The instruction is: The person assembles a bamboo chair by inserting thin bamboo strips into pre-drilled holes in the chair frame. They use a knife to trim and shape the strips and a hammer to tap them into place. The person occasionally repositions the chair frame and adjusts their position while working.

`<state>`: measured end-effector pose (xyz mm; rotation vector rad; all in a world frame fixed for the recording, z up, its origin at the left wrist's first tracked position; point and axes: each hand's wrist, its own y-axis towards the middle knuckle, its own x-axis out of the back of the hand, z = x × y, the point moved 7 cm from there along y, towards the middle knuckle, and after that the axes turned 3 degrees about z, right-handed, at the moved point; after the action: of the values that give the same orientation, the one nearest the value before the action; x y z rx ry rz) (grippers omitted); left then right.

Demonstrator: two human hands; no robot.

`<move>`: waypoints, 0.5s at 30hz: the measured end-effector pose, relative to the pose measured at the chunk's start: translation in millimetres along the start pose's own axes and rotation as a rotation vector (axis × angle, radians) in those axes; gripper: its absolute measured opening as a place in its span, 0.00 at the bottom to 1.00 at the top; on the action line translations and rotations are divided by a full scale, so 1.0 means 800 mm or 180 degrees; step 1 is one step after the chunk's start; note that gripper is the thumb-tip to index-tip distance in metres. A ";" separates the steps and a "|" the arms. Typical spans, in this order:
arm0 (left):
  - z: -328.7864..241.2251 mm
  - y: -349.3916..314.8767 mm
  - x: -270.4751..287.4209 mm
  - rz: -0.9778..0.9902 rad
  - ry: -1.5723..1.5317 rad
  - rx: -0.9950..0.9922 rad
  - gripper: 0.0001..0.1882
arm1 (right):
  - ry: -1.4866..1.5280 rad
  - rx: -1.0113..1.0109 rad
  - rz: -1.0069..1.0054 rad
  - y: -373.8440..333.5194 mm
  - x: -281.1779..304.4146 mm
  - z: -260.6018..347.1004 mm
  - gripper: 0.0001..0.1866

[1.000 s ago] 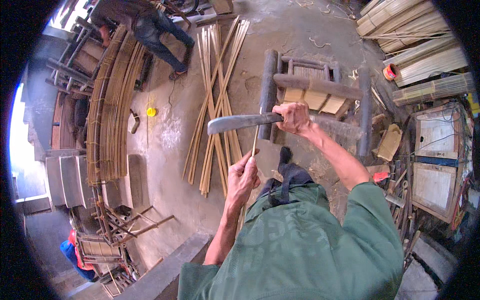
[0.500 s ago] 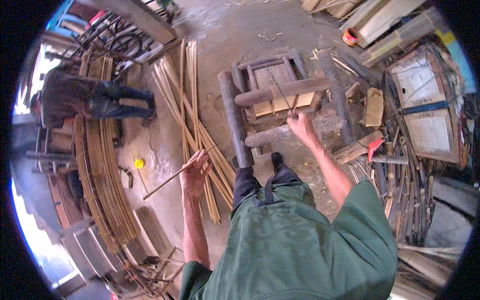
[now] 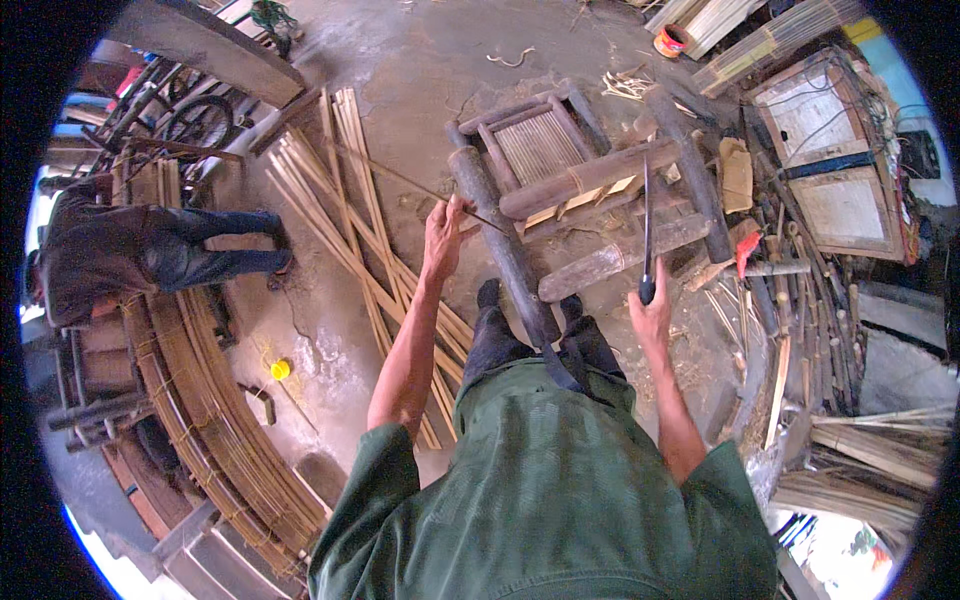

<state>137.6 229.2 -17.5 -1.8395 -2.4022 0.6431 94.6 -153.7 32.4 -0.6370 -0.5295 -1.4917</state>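
Observation:
My left hand [image 3: 444, 232] is closed round a thin wooden stick [image 3: 395, 180], held slanting beside the left post of a dark wooden frame. My right hand [image 3: 652, 310] grips the black handle of a long narrow blade [image 3: 648, 215]; whether it is a knife or a saw I cannot tell. The blade points away from me, over the right part of the frame. This frame [image 3: 590, 180] has thick log posts and rails. Behind its upper rail sits a slatted panel [image 3: 540, 145]. Both my feet are close to the frame's near end.
Long pale strips [image 3: 365, 235] lie crossed on the floor to the left. Farther left, a person [image 3: 130, 250] bends over a long bundle of canes [image 3: 215, 370]. A stack of poles [image 3: 815, 320] and a framed door panel [image 3: 845, 210] stand at right, with an orange tub [image 3: 672, 40] beyond.
My left hand has moved forward and right with the stick, toward the frame. My right hand has drawn back and right, and its blade now points straight ahead. The view has shifted.

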 end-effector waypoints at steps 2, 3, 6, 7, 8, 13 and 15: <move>0.010 0.038 0.005 0.0238 -0.0284 -0.0012 0.19 | 0.0139 -0.0723 0.0198 -0.045 -0.016 -0.003 0.38; 0.015 0.056 0.005 0.0393 -0.0194 0.0018 0.19 | 0.0229 -0.0924 0.0153 -0.071 -0.031 -0.016 0.38; 0.031 0.083 0.002 0.0539 -0.0038 -0.0207 0.13 | 0.0601 -0.1684 0.0075 -0.126 -0.039 -0.003 0.38; 0.042 0.093 0.008 0.0600 0.0104 -0.0313 0.12 | 0.0740 -0.1949 0.0094 -0.135 -0.042 0.014 0.38; 0.054 0.102 0.010 0.0673 0.0241 -0.0430 0.11 | 0.0824 -0.2014 0.0015 -0.143 -0.045 0.020 0.38; 0.088 0.125 0.022 0.0474 -0.0123 -0.0144 0.12 | 0.1021 -0.2199 -0.0236 -0.160 -0.059 0.042 0.39; 0.091 0.127 0.023 0.0441 -0.0488 -0.0082 0.13 | 0.1085 -0.2256 -0.0226 -0.159 -0.067 0.054 0.38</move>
<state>204.2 246.1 -123.1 -2.0528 -2.3993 0.7954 -31.0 -81.8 35.6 -0.8828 0.2654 -1.8130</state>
